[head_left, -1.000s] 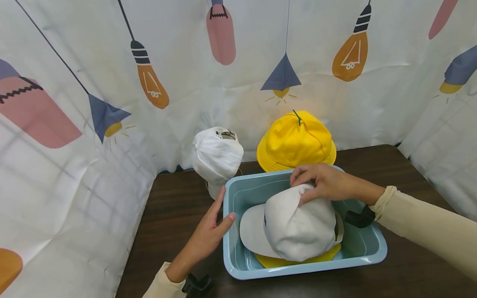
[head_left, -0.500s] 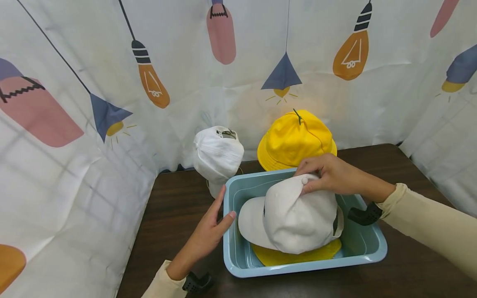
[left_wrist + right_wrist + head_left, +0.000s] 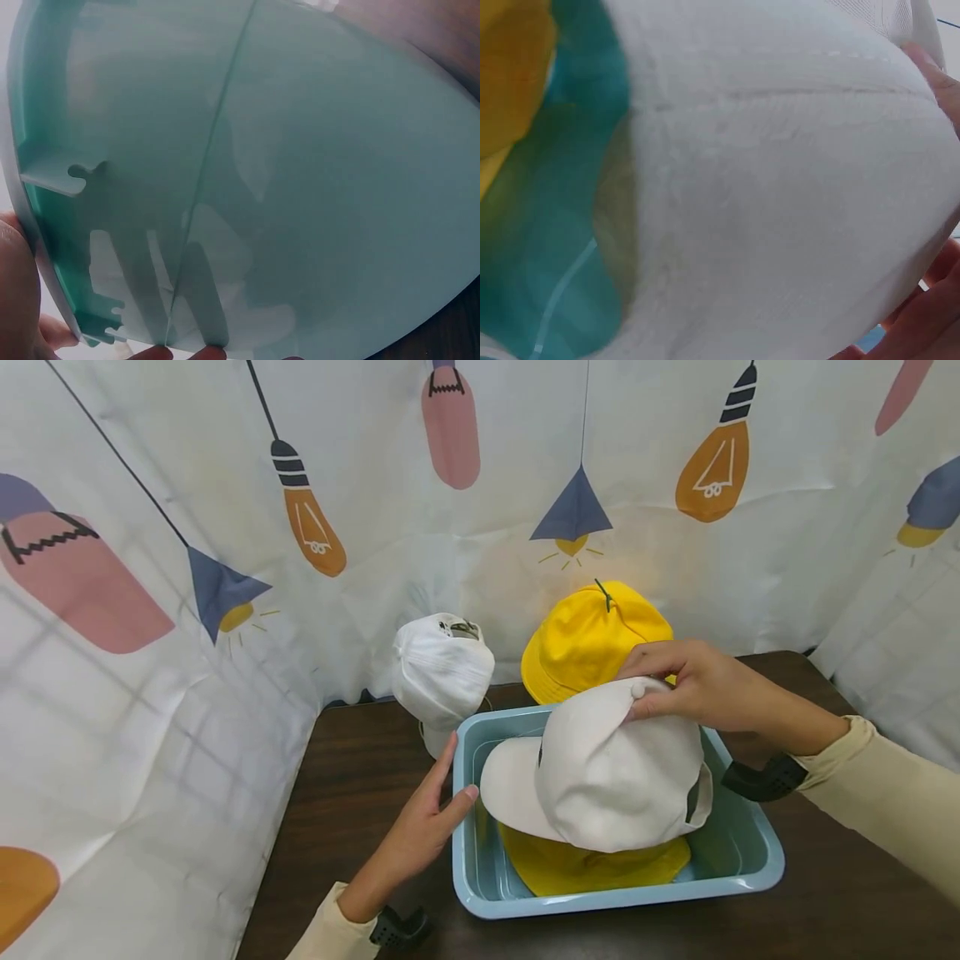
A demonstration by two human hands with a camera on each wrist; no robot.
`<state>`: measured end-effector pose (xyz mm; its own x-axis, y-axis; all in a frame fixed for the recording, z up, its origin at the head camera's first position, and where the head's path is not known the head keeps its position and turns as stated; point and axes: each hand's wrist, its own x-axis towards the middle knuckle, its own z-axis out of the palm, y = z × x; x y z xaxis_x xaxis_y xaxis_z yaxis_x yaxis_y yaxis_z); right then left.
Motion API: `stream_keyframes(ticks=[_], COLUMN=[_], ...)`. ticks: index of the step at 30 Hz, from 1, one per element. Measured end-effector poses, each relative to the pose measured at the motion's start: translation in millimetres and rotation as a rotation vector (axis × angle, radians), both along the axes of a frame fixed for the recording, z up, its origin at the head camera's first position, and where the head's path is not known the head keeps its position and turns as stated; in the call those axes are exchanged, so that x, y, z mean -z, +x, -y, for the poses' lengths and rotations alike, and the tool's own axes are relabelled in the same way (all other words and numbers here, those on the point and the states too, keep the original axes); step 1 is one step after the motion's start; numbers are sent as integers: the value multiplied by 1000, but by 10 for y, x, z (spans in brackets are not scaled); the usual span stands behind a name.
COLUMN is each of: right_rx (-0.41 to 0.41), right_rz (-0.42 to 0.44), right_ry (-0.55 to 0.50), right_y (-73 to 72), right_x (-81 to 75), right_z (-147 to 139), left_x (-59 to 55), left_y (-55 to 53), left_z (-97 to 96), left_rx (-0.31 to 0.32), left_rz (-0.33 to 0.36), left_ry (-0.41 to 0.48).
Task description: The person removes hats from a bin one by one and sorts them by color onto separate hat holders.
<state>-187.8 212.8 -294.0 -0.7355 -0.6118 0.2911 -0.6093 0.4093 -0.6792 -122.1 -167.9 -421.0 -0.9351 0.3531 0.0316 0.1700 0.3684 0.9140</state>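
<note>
A white baseball cap (image 3: 615, 768) is held by its crown top in my right hand (image 3: 701, 685), thumb on the near side and fingers behind. Its brim points left, and it hangs tilted over a light blue plastic basin (image 3: 600, 906). Under it, a yellow hat (image 3: 592, 864) lies in the basin, partly hidden by the cap. The right wrist view shows the cap fabric (image 3: 795, 210) close up. My left hand (image 3: 416, 831) rests at the basin's left end, thumb and straight index finger on the rim. In the left wrist view, fingertips (image 3: 208, 352) touch the basin's outer wall (image 3: 337, 187).
Behind the basin, a white cap (image 3: 442, 677) stands at the left and a yellow bucket hat (image 3: 596, 643) with a green stem at the right. They stand on a dark wooden table (image 3: 352, 777), with a printed curtain (image 3: 480, 552) behind and at the sides.
My right hand has lifted the white cap upward and slightly right, so more of the yellow hat beneath shows. My left hand has stayed at the basin's rim.
</note>
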Motion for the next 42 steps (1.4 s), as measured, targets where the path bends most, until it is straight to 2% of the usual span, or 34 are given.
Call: stream_keyframes(ticks=[9,17,22,29,42], right_rx=[1,109,131,127,173], right_rz=[-62,-70,-54,-60,-6], right_ry=[-53,-58,-84,-131,-74], right_y=[-2,12,-36,-203,-633], right_x=[-307,-556,-700,-869,-1156], right_z=[-51,2,100,326,854], left_x=[-4,20,16,-4,-1], left_y=[-36,-37,-25,-3,-7], left_z=[-5,10,16,45,16], left_rx=[-1,36,41,15,-11], left_rz=[9,8,5,25,7], left_ry=[7,33,43,7,-23])
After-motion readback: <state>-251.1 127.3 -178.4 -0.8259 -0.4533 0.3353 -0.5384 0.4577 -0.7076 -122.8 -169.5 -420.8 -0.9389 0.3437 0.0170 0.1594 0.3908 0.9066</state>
